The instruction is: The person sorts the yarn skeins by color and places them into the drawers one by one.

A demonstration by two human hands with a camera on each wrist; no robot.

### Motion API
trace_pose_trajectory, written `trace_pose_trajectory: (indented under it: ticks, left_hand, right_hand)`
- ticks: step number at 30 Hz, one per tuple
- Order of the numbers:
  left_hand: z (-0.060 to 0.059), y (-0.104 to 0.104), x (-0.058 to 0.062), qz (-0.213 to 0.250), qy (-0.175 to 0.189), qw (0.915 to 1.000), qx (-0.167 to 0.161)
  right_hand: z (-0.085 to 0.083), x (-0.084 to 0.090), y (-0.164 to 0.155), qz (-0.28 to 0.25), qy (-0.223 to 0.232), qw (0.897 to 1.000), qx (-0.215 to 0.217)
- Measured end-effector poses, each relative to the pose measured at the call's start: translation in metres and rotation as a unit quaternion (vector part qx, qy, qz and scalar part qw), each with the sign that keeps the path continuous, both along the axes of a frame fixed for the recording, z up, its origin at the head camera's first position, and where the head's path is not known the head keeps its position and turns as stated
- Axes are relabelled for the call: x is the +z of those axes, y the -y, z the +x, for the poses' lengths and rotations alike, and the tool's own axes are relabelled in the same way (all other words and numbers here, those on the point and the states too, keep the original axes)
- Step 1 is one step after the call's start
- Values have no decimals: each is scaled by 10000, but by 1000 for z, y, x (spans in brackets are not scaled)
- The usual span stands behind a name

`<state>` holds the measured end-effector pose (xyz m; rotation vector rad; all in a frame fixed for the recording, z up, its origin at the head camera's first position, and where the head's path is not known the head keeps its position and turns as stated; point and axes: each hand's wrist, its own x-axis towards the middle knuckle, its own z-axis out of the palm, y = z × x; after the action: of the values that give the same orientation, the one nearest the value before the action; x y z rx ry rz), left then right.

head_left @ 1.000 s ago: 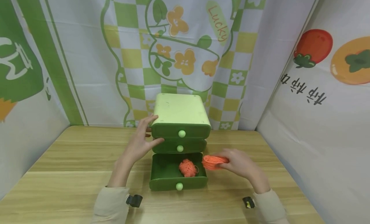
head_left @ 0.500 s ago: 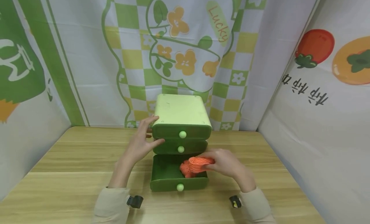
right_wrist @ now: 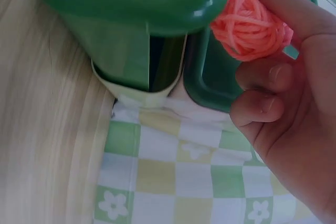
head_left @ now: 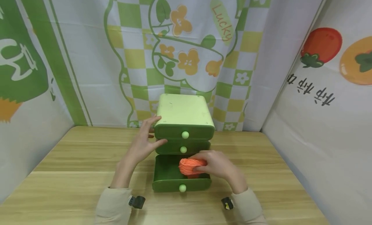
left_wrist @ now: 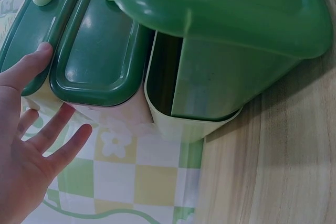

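Note:
A small cabinet with a pale green top (head_left: pixel 184 108) and three dark green drawers stands on the table. Its bottom drawer (head_left: pixel 165 186) is pulled out. My right hand (head_left: pixel 219 165) grips a bright orange ball of yarn (head_left: pixel 187 166) between thumb and fingers, over that drawer. A second ball of yarn (head_left: pixel 193 176) sits inside, mostly hidden beneath the held one. At the cabinet's left side is my left hand (head_left: pixel 140 146), fingers spread along the side and thumb (left_wrist: pixel 39 59) against the top drawer's front.
Wooden tabletop (head_left: pixel 87 160) surrounds the cabinet. Behind it hangs a checkered curtain (head_left: pixel 133 57), with printed panels to the left and right. The upper two drawers, with round pale knobs (head_left: pixel 185 135), are closed.
My right hand has carried the held ball of yarn leftward, from beside the open drawer to over it, covering most of the other ball. My left hand has stayed at the cabinet.

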<state>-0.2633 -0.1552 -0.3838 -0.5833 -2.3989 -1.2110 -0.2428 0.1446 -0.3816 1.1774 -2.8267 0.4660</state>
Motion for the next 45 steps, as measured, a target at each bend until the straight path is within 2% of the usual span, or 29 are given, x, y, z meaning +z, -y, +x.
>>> trace_pose_trajectory:
  ticks: [11, 21, 27, 35, 45]
  left_hand:
    - [-1, -2, -2, -20, -37, 10000, 1]
    - [0, 0, 3, 1, -52, 10000, -12]
    - [0, 0, 3, 61, -83, 9999, -50]
    - [0, 0, 1, 82, 70, 9999, 33]
    - [0, 0, 1, 50, 85, 9999, 19]
  right_hand:
    - [0, -4, 8, 45, 151, 9999, 51]
    - [4, -4, 14, 32, 223, 9997, 125]
    - [2, -5, 14, 81, 477, 9987, 179]
    - [-2, -3, 1, -441, 900, 9945, 313]
    - [-1, 6, -8, -449, 729, 9963, 49]
